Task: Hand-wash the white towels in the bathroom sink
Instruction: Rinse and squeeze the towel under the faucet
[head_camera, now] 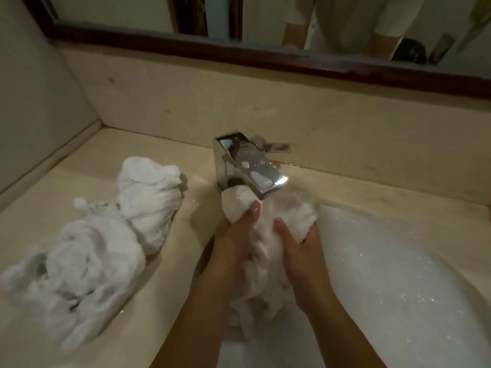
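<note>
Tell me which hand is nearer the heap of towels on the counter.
Left. The left hand grips the towel being washed on the side facing the heap of towels; the right hand grips that same towel farther off, over the sink.

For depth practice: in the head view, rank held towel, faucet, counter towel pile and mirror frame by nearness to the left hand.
1. Held towel, gripped in the left hand.
2. Faucet, just beyond it.
3. Towel pile, left on the counter.
4. Mirror frame, farthest back, above everything.

Dark-framed mirror (119,11) above beige counter (87,158)
</note>
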Action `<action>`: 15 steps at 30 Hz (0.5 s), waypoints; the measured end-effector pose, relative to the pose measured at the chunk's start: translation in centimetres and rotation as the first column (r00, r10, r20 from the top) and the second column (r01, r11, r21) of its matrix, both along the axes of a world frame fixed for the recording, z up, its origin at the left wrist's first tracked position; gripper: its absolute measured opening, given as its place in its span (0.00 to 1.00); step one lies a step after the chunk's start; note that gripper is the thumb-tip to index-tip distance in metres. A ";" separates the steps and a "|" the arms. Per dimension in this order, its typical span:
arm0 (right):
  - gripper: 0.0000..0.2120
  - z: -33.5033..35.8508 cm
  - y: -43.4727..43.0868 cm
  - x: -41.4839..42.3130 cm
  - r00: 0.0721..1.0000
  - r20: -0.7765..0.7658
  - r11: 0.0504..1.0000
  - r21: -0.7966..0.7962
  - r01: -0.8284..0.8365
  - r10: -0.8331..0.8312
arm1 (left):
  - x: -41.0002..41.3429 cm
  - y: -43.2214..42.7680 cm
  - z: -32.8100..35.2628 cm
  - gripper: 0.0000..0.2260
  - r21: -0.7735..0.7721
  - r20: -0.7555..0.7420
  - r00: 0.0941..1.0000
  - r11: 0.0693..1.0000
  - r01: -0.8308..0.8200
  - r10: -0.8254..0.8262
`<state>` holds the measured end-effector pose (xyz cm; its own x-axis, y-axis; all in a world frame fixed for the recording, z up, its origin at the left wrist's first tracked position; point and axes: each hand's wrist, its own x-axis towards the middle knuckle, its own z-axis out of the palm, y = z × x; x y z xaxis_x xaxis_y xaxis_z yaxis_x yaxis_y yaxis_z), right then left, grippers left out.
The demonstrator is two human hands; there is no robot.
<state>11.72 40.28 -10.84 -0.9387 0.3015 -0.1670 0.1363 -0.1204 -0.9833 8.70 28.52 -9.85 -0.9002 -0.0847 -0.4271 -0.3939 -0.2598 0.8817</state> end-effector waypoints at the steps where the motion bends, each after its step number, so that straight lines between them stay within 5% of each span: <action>1: 0.19 -0.1 0.1 0.1 1.000 -0.012 1.000 0.015 -0.013 0.013 | -0.1 0.1 0.0 0.15 0.021 -0.012 1.000 1.000 0.009 -0.009; 6: 0.13 -0.6 0.5 0.8 0.993 -0.051 0.993 0.065 -0.100 0.104 | 0.3 0.3 0.1 0.07 0.032 -0.054 0.998 0.999 0.009 -0.007; 10: 0.14 -0.4 0.8 0.9 0.995 -0.029 0.995 0.009 -0.100 0.100 | 0.4 0.1 0.1 0.18 -0.031 -0.039 0.998 0.999 -0.041 0.039; 15: 0.12 -0.2 1.0 0.9 0.993 0.005 0.989 -0.086 -0.118 0.119 | 0.3 -0.8 0.6 0.18 -0.028 -0.050 0.998 0.999 -0.028 0.027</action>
